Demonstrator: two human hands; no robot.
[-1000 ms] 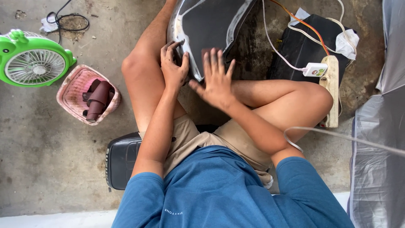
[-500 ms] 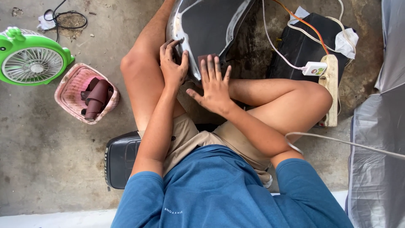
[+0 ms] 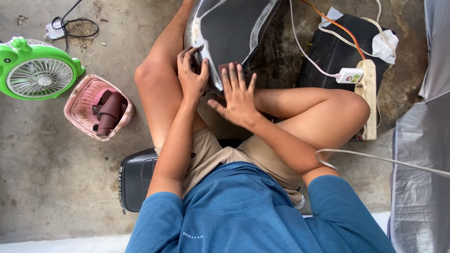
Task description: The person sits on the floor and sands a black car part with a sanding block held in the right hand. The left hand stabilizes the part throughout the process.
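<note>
At the far left a small green plastic fan (image 3: 40,71) lies face up on the bare concrete floor (image 3: 51,178), and just beside it sits a pink woven plastic basket (image 3: 98,107) with dark reddish-brown rolls, perhaps abrasive paper, inside, close enough to reach without getting up. The person sits cross-legged on a low black padded seat (image 3: 136,178), so the curved dark grey body panel with its pale worn edge (image 3: 229,33) rests between the knees, propped against the left leg. The left hand (image 3: 191,75) curls over the panel's near edge, fingers hooked around the rim, apparently to keep it from sliding. The right hand (image 3: 239,96) lies flat with fingers spread, pressing a small brown abrasive pad (image 3: 230,68) against the panel's surface; it presses rather than clenches, and the pad shows only above the fingertips. Further right a black panel-like piece (image 3: 337,51) lies on the floor, with a cream power strip (image 3: 368,100) holding a white plug (image 3: 349,75) and white and orange cables trailing over it. At the right edge hangs grey plastic sheeting (image 3: 417,187).
</note>
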